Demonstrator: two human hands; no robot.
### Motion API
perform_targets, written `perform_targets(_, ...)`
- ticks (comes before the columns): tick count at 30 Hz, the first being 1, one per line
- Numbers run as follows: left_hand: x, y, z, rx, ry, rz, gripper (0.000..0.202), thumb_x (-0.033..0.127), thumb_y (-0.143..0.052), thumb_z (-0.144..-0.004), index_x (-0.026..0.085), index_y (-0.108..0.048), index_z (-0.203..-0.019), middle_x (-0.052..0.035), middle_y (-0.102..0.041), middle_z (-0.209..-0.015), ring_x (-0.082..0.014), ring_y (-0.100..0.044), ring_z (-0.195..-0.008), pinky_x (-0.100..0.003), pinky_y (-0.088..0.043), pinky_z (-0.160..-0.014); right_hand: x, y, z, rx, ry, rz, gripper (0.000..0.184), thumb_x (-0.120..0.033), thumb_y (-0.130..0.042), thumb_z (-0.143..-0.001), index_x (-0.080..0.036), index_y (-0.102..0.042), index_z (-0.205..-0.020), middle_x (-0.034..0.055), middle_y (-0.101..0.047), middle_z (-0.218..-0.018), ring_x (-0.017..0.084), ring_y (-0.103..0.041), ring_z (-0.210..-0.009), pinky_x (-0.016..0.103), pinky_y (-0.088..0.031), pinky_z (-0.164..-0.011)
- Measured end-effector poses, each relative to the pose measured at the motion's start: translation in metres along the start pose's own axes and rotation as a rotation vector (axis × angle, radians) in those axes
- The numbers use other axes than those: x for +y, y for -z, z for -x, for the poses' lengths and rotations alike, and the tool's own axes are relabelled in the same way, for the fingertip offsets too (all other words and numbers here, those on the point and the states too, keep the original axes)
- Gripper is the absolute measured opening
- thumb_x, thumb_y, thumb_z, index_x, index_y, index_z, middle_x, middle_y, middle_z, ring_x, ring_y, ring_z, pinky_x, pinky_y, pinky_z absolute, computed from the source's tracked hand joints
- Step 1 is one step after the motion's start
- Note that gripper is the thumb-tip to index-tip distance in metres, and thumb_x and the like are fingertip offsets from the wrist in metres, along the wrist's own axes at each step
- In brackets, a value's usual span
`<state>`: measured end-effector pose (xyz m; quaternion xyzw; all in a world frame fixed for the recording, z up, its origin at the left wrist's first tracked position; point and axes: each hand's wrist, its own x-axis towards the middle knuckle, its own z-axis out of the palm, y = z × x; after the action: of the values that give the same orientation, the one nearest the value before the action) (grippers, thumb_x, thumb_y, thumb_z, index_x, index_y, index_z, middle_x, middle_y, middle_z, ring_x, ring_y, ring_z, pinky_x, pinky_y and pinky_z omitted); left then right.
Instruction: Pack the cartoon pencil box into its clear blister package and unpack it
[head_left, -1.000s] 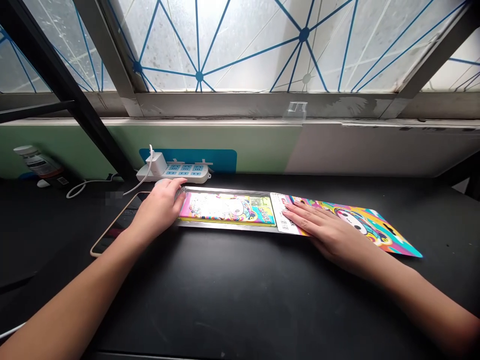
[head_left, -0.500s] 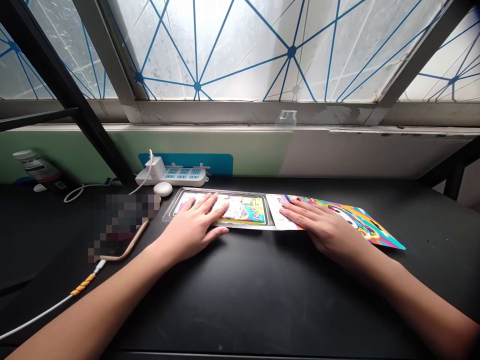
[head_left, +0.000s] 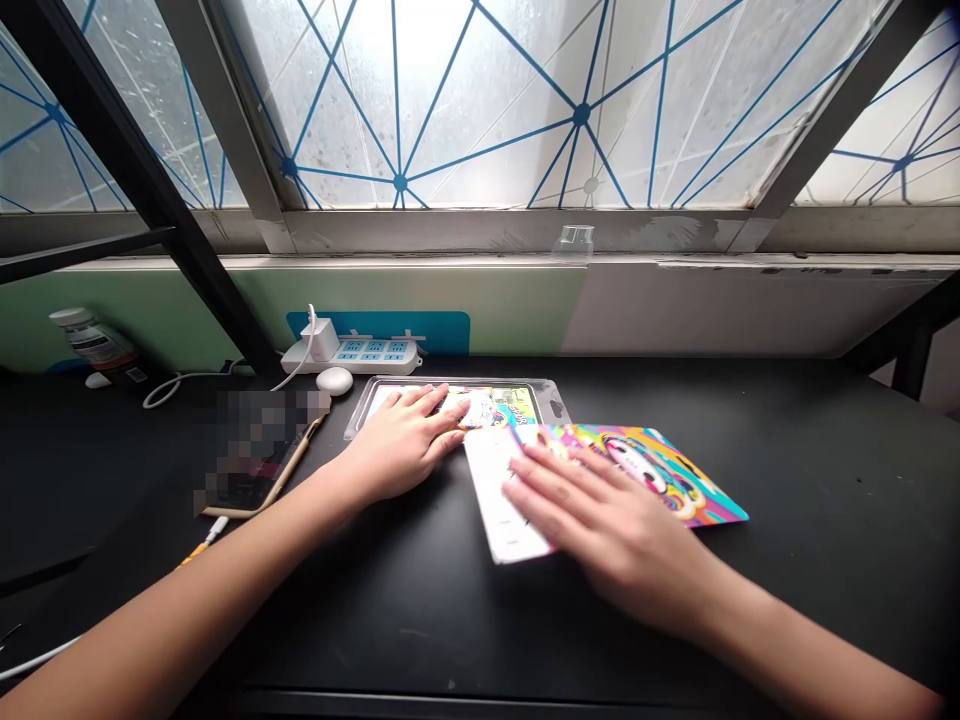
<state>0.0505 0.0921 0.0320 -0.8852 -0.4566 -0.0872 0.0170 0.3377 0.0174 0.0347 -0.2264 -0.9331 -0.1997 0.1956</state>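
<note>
My left hand (head_left: 401,445) lies flat, fingers stretched out, on a clear plastic blister tray (head_left: 551,400) that holds a small colourful box (head_left: 506,405). My right hand (head_left: 600,525) rests flat with spread fingers on a colourful backing card (head_left: 675,475) with a cartoon panda and a white strip at its near end. The card lies askew on the black desk (head_left: 450,620), its corner overlapping the tray's right end.
A phone (head_left: 251,465) on a cable lies left of my left hand. Behind it are a white power strip (head_left: 367,352) with a charger, a small white oval case (head_left: 334,380) and a bottle (head_left: 94,345) at far left. A black diagonal frame bar (head_left: 142,180) rises at the left.
My right hand has slid the card out of the tray, toward me and turned it askew. My left hand stayed flat on the tray.
</note>
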Motion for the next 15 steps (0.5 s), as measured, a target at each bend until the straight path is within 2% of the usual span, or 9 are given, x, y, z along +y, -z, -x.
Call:
perform_targets(4, -0.002, 0.009, -0.018, -0.003, -0.028, 0.066, 0.041, 0.045, -0.039, -0.106, 0.04, -0.058, -0.142, -0.006, -0.063, -0.138, -0.0306, -0.057, -0.12, -0.051, -0.045, -0.099, -0.054, -0.01, -0.026, -0.01, 0.106, -0.012, 0.042, -0.017, -0.045, -0.1, -0.007, -0.06, -0.138, 0.017, -0.065, -0.14, 0.041, -0.059, -0.129, 0.057, -0.05, -0.102)
perform_targets(7, 0.0, 0.006, -0.027, 0.087, -0.011, 0.085, 0.037, 0.05, -0.05, -0.102, 0.038, -0.066, -0.133, -0.0059, -0.067, -0.121, -0.0274, -0.057, -0.106, -0.046, -0.046, -0.095, -0.073, -0.027, -0.047, -0.057, 0.083, -0.104, 0.046, -0.024, -0.047, -0.098, -0.002, -0.058, -0.137, 0.0214, -0.067, -0.134, 0.043, -0.062, -0.122, 0.056, -0.053, -0.096)
perform_targets(10, 0.004, -0.001, -0.026, 0.14, -0.005, 0.067, 0.038, 0.048, -0.049, -0.103, 0.034, -0.066, -0.134, -0.0071, -0.066, -0.12, -0.0274, -0.055, -0.107, -0.047, -0.044, -0.099, -0.07, -0.046, -0.07, -0.124, -0.009, -0.255, 0.051, -0.032, -0.045, -0.1, -0.001, -0.055, -0.139, 0.0241, -0.065, -0.135, 0.041, -0.06, -0.124, 0.054, -0.052, -0.098)
perform_targets(13, 0.006, -0.005, -0.021, 0.162, -0.047, 0.046, 0.038, 0.041, -0.044, -0.106, 0.031, -0.063, -0.137, -0.0074, -0.066, -0.126, -0.0282, -0.053, -0.116, -0.047, -0.043, -0.103, -0.055, -0.057, -0.083, -0.178, -0.08, -0.466, 0.05, -0.045, -0.045, -0.103, -0.011, -0.056, -0.139, 0.0169, -0.063, -0.14, 0.034, -0.054, -0.131, 0.054, -0.041, -0.113)
perform_targets(15, 0.005, -0.006, -0.019, 0.169, -0.061, 0.036, 0.039, 0.037, -0.041, -0.107, 0.029, -0.062, -0.139, -0.0075, -0.065, -0.129, -0.0283, -0.053, -0.12, -0.046, -0.043, -0.104, -0.047, -0.06, -0.085, -0.226, -0.111, -0.567, 0.048, -0.048, -0.045, -0.104, -0.017, -0.056, -0.14, 0.0116, -0.06, -0.145, 0.03, -0.049, -0.137, 0.052, -0.032, -0.12)
